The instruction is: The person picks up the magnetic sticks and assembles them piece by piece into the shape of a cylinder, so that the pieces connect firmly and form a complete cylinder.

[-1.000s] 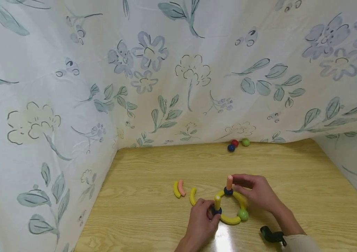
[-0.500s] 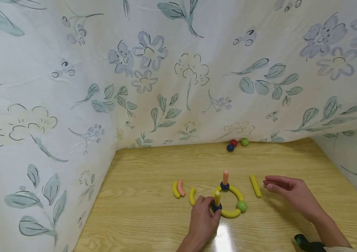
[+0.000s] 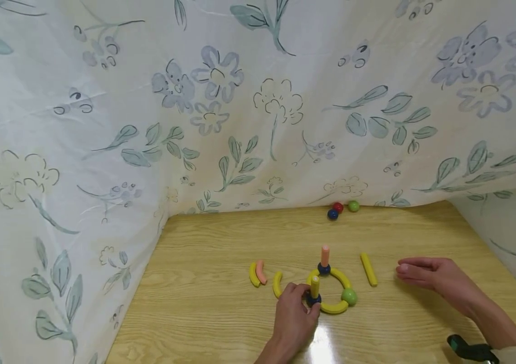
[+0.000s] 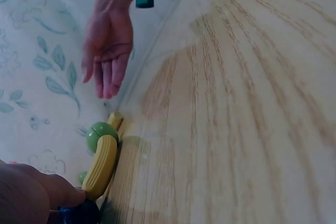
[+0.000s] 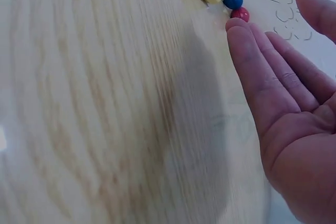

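Note:
In the head view my left hand holds a dark blue ball with fingers and thumb at its sides. A yellow rod stands upright in that ball. The ball belongs to a ring of curved yellow pieces, joined also by a green ball and a second blue ball. An upright pink rod is set in this second ball. My right hand hovers at the right with fingers straight and nothing in it. Nearest to it, a straight yellow rod lies on the table.
Left of the ring lie a loose curved yellow piece, another yellow one and a curved pink piece. At the back of the wooden table are red, blue and green balls, before a floral cloth.
My right hand has let go of the straight yellow rod, now lying right of the ring, and drawn away to the right. The left hand stays at its blue ball.

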{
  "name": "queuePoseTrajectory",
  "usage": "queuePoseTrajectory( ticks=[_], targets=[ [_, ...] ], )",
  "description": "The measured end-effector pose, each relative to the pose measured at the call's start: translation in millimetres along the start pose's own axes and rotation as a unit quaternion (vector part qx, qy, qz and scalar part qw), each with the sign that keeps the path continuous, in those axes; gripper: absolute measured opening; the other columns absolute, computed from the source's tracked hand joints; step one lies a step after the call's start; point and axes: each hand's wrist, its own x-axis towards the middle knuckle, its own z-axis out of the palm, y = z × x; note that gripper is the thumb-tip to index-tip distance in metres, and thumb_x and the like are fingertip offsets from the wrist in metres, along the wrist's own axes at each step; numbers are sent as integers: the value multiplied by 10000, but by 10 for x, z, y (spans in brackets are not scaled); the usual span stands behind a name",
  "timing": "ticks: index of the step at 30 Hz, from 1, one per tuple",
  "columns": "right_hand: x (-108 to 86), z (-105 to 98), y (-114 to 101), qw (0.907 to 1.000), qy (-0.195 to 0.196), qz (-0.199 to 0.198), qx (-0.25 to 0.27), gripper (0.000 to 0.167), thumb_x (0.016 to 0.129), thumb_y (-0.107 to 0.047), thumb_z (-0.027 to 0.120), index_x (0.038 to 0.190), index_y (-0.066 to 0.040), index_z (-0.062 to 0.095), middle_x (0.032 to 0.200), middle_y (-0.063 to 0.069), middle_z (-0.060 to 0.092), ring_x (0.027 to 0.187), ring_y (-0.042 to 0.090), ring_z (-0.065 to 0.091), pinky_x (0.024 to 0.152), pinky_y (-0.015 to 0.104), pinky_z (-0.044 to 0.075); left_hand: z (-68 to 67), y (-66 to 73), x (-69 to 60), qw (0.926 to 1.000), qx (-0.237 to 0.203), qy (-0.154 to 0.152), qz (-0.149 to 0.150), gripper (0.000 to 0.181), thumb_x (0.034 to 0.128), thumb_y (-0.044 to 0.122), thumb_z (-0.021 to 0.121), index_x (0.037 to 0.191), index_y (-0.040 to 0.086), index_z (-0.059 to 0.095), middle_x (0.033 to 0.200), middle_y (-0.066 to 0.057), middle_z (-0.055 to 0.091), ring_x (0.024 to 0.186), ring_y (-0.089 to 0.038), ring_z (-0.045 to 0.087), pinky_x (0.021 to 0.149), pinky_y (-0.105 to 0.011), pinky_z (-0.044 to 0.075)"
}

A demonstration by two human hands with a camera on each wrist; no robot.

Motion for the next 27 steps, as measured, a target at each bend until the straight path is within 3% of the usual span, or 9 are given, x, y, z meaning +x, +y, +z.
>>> queuePoseTrajectory(
  ticks=[9,20,24,27],
  targets=[
    [217,54,-86,9991,-81,253,-344,714,1093,-382,697,1504,174,517,1354,215,750,1156,211,789,960,365,651,7,33,10,10000,-74,23,-60,299,906,152,878,1181,90,778,989,18,630,696,63,481,636,-147,460],
    [354,305,-197,9963,-2,248,-820,534,1064,-319,749,1345,131,688,1153,133,822,1026,205,802,859,355,673,-20,18,-75,9999,-125,-16,-47,293,912,159,877,1181,98,777,989,30,626,696,60,481,633,-149,458],
    [332,452,-273,9906,174,129,-1348,460,1040,-297,779,1264,104,744,1069,99,820,931,194,785,796,348,677,-35,12,-127,9998,-211,-45,-50,287,915,156,875,1179,103,777,981,43,619,695,58,483,630,-154,462],
    [295,576,-340,9795,402,0,-1973,403,1005,-328,817,1143,50,806,938,50,808,824,167,761,716,327,661,-40,0,-169,9997,-255,-38,-46,281,916,156,875,1175,110,778,977,50,615,694,58,483,632,-156,464]
  ],
)
